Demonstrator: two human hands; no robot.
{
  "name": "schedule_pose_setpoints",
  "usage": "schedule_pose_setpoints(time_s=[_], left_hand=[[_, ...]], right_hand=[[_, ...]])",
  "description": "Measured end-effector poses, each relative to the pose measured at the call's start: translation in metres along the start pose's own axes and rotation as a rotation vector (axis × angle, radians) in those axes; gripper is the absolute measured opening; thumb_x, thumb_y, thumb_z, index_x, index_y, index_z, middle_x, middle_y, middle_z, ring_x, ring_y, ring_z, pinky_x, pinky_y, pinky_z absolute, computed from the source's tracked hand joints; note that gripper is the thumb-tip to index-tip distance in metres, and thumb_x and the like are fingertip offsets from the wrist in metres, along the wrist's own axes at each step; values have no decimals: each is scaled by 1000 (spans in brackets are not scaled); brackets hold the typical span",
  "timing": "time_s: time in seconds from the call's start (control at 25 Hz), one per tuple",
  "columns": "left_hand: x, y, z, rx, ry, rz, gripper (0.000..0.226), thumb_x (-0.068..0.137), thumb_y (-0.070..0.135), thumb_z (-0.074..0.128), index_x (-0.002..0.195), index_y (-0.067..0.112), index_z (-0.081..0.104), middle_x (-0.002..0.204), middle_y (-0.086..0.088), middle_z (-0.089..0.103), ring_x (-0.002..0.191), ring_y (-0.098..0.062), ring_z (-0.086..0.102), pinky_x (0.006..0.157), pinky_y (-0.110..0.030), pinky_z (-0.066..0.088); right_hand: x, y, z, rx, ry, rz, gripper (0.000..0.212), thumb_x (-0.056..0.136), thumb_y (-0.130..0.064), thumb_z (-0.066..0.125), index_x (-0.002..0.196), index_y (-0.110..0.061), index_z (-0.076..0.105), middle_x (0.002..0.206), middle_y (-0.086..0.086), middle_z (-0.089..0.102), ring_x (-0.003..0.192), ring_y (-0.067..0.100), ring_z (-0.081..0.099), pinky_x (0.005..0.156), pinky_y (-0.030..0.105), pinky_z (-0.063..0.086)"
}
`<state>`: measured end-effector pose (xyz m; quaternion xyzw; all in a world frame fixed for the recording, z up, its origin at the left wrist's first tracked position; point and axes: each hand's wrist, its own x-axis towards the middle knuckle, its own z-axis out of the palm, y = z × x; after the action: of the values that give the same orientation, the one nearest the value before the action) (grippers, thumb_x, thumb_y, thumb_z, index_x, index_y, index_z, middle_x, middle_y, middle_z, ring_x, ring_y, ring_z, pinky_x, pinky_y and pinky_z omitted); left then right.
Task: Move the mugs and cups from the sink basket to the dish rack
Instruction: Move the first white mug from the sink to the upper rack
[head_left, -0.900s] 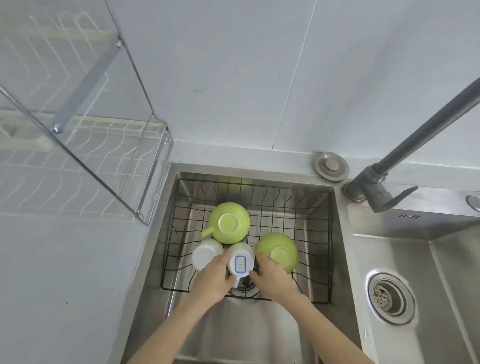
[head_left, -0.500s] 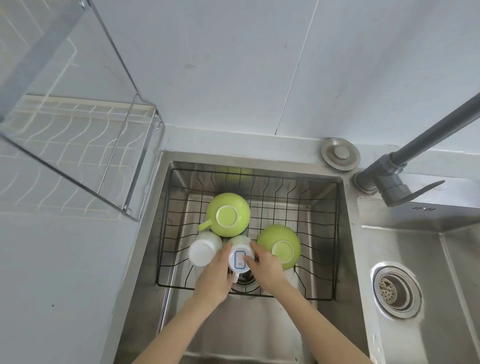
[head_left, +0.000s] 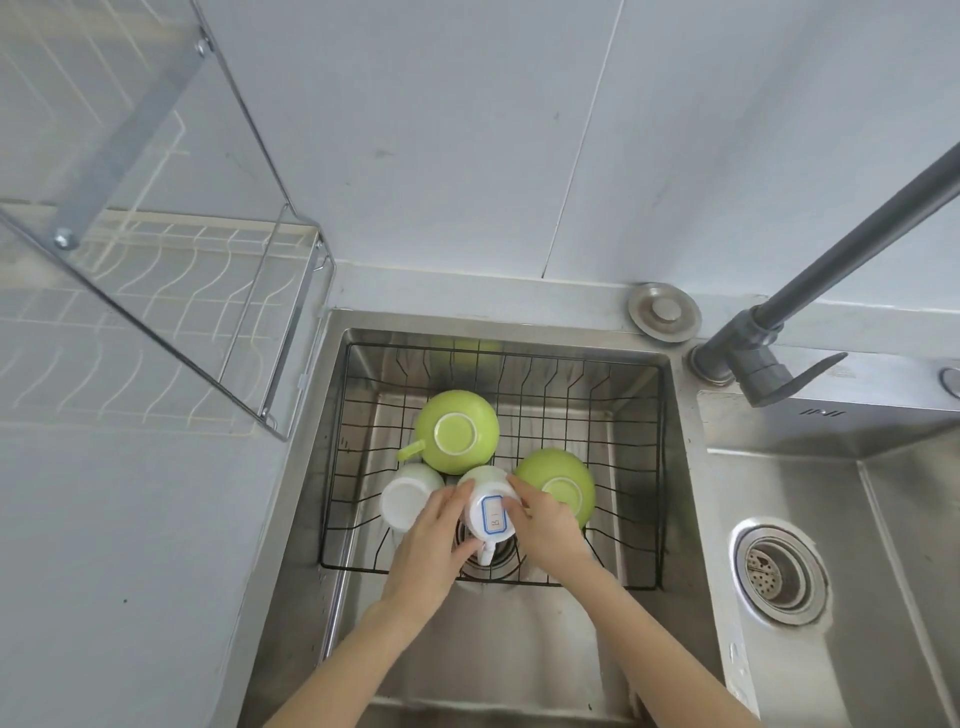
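A steel sink (head_left: 691, 519) with two basins is seen from above, set into a grey counter (head_left: 130, 545). A wire rack (head_left: 171, 312) is mounted at the upper left, behind a clear panel, and no cups are seen on it. A dark faucet (head_left: 769, 358) is fixed at the upper right, between the basins.

The left basin is filled by a black wire basket (head_left: 634, 467). Four cups are held in it, all upside down. A green mug (head_left: 457, 430) is placed toward the back, its handle pointed left. A second green cup (head_left: 558, 486) is set to the right, partly hidden by the right hand (head_left: 545, 525). A plain white cup (head_left: 408, 496) is found at the left, just beside the left hand (head_left: 431, 545).

Between them, a white mug (head_left: 491, 506) with a blue-edged label on its base is gripped from both sides: the left hand is curled against its left side and handle, and the right hand's fingers are pressed to its right side. Whether it is lifted clear of the basket cannot be told.
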<state>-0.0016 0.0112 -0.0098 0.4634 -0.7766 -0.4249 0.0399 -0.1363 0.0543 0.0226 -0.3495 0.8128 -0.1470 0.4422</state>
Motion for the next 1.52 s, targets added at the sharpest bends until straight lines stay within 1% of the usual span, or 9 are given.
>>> schedule_pose_setpoints(time_s=[0.2,0.4,0.52,0.64,0.76,0.92,1.0,1.28,1.52], left_hand=[[-11,7,-16,-84,-34,134,65,78,21,68,134,18,37,134,16,38,123,-4,40,105,-24,35],[-38,21,-39,-163,-42,195,62,76,28,70,129,36,37,124,21,48,112,0,45,84,-1,36],[-56,32,-59,-171,-1,262,60,76,32,70,127,34,41,122,21,51,110,-4,47,86,-12,37],[-77,42,-78,-185,36,317,57,72,35,73,119,43,40,116,30,48,113,-7,47,93,-21,37],[-98,51,-97,-216,106,369,60,61,53,67,112,53,36,115,34,45,113,-4,47,96,-22,38],[-118,54,-123,-253,124,426,58,61,55,62,116,52,44,118,23,58,113,-5,52,101,-33,43],[-128,52,-141,-273,142,470,54,62,52,64,113,55,45,120,26,56,112,-2,54,101,-31,45],[-155,39,-214,-280,276,555,49,61,54,64,103,68,43,111,42,53,109,-1,53,95,-20,46],[-163,28,-276,-223,360,638,51,61,55,62,108,57,43,114,24,59,109,-7,55,99,-27,44]], right_hand=[[-35,-10,-20,11,38,-47,44,97,-24,35,142,-22,37,129,13,59,106,32,57,85,29,44],[-85,-26,-36,-27,52,-156,40,95,-31,41,135,-26,44,119,6,64,111,24,56,84,27,43],[-118,-41,-47,-64,-11,-243,38,90,-37,51,127,-27,47,101,-5,59,95,15,56,66,20,43],[-147,-53,-55,-125,-50,-330,49,82,-37,63,126,-27,44,109,-5,64,100,16,62,84,27,52],[-166,-63,-60,-226,-22,-420,69,78,-30,70,137,-28,34,120,-1,62,108,17,59,99,35,48],[-186,-78,-60,-273,108,-572,65,79,-21,68,135,-32,39,114,-1,55,103,14,54,93,21,47],[-194,-91,-55,-239,157,-623,61,78,-23,70,132,-34,44,113,-5,51,99,8,54,88,12,44],[-210,-148,-22,-194,282,-792,70,80,-22,68,141,-26,33,118,-2,53,106,13,58,101,32,47],[-222,-209,-5,-200,415,-871,74,79,-20,70,142,-20,32,114,-4,49,107,18,58,99,18,42]])
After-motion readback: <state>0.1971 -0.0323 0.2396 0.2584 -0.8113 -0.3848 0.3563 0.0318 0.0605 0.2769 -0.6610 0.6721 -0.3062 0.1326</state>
